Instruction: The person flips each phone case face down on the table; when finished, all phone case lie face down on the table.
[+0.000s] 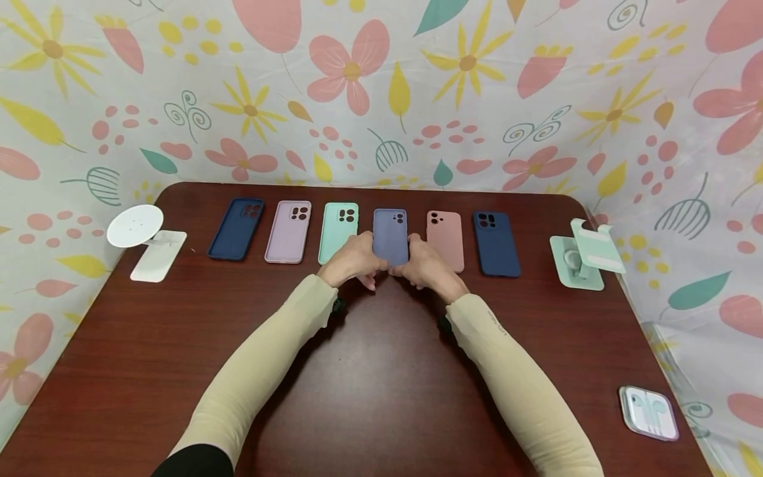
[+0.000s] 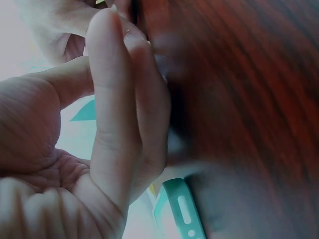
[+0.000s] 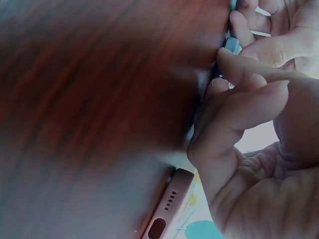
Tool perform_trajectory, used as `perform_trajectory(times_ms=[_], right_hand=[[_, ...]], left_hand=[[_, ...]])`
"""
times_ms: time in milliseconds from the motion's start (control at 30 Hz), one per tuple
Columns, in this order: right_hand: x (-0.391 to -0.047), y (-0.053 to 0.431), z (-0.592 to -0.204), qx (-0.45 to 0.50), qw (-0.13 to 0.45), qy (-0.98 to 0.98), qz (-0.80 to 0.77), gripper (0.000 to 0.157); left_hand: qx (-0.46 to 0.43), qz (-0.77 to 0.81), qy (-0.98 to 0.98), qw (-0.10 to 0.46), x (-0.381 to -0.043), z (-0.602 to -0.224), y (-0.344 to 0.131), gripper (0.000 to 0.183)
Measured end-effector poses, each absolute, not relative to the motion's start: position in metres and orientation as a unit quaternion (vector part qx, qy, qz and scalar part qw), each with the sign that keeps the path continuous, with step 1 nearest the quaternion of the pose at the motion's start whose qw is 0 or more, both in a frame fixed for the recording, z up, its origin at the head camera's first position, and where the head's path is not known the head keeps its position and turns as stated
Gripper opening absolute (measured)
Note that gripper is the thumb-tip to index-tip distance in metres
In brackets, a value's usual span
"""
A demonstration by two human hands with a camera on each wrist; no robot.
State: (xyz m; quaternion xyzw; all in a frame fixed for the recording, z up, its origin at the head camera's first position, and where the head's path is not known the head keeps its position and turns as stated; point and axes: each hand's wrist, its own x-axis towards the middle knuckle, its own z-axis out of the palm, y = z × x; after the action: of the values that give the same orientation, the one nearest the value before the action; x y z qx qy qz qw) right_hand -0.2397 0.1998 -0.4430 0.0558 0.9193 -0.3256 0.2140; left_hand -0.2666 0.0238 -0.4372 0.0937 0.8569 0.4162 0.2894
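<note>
In the middle of a row of phone cases lies a lavender-blue phone case (image 1: 390,232), its camera cutouts at the far right corner. My left hand (image 1: 356,258) grips its left side near the front corner, and my right hand (image 1: 428,265) holds the right one, thumbs close together at the front edge. Beside the left hand is a mint phone case (image 1: 338,228), partly covered by it. Beside the right is a pink phone case (image 1: 446,237). In the wrist views, curled fingers (image 2: 112,99) and fingers (image 3: 224,114) sit low at the tabletop, hiding most of the held case.
Further left lie a lilac case (image 1: 288,232) and a navy case (image 1: 236,229); another navy case (image 1: 497,244) lies right. A white stand (image 1: 157,255) and a mint stand (image 1: 577,264) flank the row. Boxed earphones (image 1: 648,412) rest near the table's right edge.
</note>
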Motion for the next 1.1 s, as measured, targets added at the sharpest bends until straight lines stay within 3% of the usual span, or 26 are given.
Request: perform_trajectory(times_ms=[300,533,933,1100], right_hand=[[-0.240,0.200,-0.446,0.059,0.211,0.917,-0.333,0.087],[-0.239,0.199,-0.445,0.056,0.211,0.911,-0.350,0.087],[-0.266,0.217,-0.489,0.031,0.190,0.921,-0.338,0.095],[-0.257,0.213,-0.477,0.018,0.171,0.925,-0.339,0.093]], left_hand=[[0.088,0.406,0.864,0.284,-0.265,-0.437,0.027,0.059],[0.078,0.415,0.865,0.273,-0.264,-0.437,0.030,0.088],[0.062,0.386,0.886,0.249,-0.263,-0.437,0.035,0.102],[0.061,0.370,0.896,0.237,-0.263,-0.439,0.035,0.111]])
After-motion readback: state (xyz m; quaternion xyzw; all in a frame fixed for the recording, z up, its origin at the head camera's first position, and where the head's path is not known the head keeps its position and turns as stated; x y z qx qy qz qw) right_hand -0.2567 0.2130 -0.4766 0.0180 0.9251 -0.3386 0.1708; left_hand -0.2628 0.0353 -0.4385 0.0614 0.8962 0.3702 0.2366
